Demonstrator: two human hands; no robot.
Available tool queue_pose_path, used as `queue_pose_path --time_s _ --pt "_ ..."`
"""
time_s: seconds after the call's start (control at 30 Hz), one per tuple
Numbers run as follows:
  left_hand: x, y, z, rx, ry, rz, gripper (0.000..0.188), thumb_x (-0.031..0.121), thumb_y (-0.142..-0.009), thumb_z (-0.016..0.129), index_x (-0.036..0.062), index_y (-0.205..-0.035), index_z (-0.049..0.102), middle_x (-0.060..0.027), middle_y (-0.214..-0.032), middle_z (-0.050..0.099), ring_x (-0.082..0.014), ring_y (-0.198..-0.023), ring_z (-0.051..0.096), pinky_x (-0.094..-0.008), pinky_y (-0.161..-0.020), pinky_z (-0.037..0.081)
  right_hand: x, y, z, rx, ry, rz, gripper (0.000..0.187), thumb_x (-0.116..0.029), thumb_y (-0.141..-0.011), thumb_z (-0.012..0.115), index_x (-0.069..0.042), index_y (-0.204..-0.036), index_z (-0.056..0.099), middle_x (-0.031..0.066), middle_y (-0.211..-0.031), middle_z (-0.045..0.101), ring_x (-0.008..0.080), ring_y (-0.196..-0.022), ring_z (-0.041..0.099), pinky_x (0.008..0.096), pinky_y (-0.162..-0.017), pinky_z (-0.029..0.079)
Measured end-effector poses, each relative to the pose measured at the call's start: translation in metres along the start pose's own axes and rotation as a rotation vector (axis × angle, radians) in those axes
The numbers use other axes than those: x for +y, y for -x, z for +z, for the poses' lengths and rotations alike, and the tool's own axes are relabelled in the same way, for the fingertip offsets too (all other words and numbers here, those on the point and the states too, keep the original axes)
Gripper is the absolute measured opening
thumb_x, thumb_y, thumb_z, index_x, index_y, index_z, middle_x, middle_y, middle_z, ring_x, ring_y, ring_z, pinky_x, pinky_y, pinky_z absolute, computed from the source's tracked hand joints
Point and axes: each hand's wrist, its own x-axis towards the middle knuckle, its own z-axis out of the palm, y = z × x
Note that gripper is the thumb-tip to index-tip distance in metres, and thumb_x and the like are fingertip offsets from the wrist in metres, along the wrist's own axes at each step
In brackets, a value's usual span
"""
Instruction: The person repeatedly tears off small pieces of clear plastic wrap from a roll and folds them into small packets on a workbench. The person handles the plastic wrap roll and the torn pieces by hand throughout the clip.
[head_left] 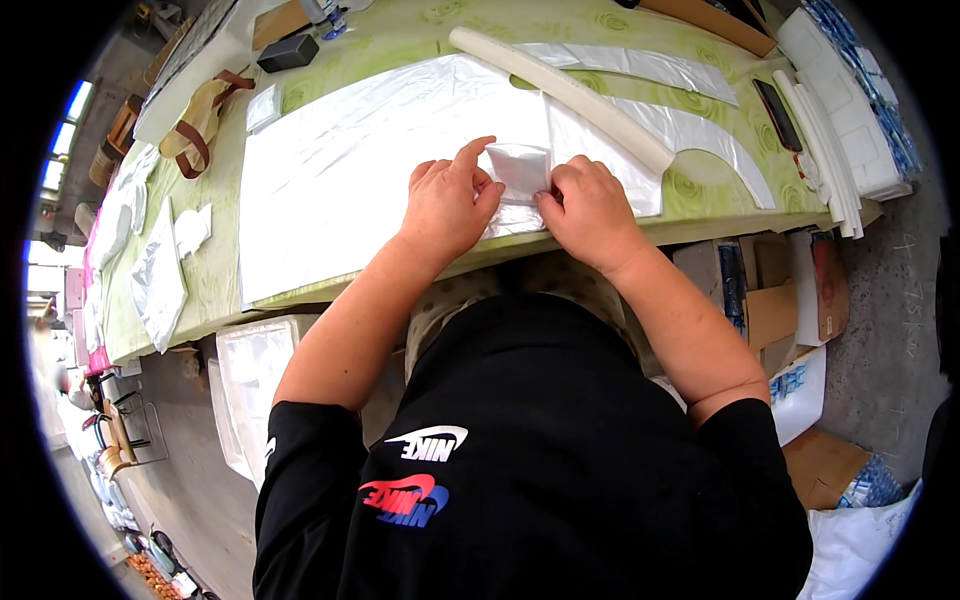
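Observation:
A small folded piece of clear, silvery plastic film (520, 172) is between my two hands at the table's near edge. My right hand (592, 212) is closed, with thumb and fingers pinching the film's lower right corner. At the film's left side is my left hand (448, 205), its index finger stretched out toward the top corner and its thumb apart, near the lower edge. Under both hands lies a large white plastic sheet (350, 190). More crumpled film (512, 220) lies just below the folded piece.
A long cardboard tube (565, 97) lies across the sheets. Curved film strips (715, 140), a phone (778, 115) and white rods (822, 155) are to the right. A yellowish bag with brown handles (200, 125) and film scraps (160, 275) are left. Cardboard boxes (770, 300) stand below.

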Motion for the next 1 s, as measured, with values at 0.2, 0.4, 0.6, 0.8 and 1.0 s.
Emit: queue_pose_path --time_s 0.2,0.4,0.6,0.8,1.0 --pt "0.002 0.001 0.001 0.0 -0.153 0.034 0.054 0.033 -0.083 0.074 0.0096 -0.13 0.062 -0.0054 -0.106 0.068 -0.0307 -0.107 0.061 -0.0446 -0.107 0.036 0.005 -0.001 0.005 0.043 0.043 -0.049 0.016 -0.019 -0.086 0.062 -0.004 -0.083 0.067 0.0142 -0.087 0.062 0.0351 -0.085 0.061 0.0469 -0.077 0.051" --pt "-0.003 0.012 -0.002 0.123 -0.042 0.202 0.043 0.024 -0.075 0.08 0.0156 -0.116 0.069 -0.0053 -0.117 0.064 -0.0297 -0.111 0.059 -0.0437 -0.105 0.038 0.009 0.007 0.002 0.066 -0.098 -0.135 0.007 -0.014 -0.082 0.069 -0.009 -0.087 0.069 0.0083 -0.091 0.062 0.0321 -0.089 0.059 0.0447 -0.078 0.048" --pt "-0.006 0.017 -0.001 0.096 -0.075 0.304 0.03 0.017 -0.075 0.077 0.016 -0.105 0.072 -0.002 -0.105 0.068 -0.0258 -0.106 0.062 -0.0423 -0.103 0.041 0.011 0.017 0.0 0.098 -0.127 -0.189 0.013 -0.008 -0.078 0.073 -0.014 -0.09 0.069 0.0034 -0.092 0.062 0.0297 -0.089 0.058 0.0422 -0.077 0.045" --pt "-0.004 0.018 -0.003 0.034 -0.127 0.25 0.022 0.014 -0.077 0.073 0.0152 -0.099 0.074 -0.0018 -0.104 0.07 -0.0261 -0.104 0.063 -0.0417 -0.103 0.041 0.01 0.016 -0.001 0.104 -0.148 -0.221 0.027 -0.002 -0.073 0.072 -0.011 -0.098 0.067 0.0062 -0.095 0.061 0.0313 -0.088 0.056 0.0429 -0.078 0.045" --pt "-0.002 0.015 -0.008 -0.016 -0.104 0.166 0.022 0.014 -0.078 0.069 0.0108 -0.1 0.073 -0.0049 -0.106 0.07 -0.0286 -0.105 0.062 -0.042 -0.103 0.042 0.012 0.01 0.0 0.079 -0.101 -0.21 0.006 -0.013 -0.08 0.071 -0.011 -0.085 0.067 0.0063 -0.088 0.062 0.031 -0.085 0.059 0.0435 -0.076 0.047"
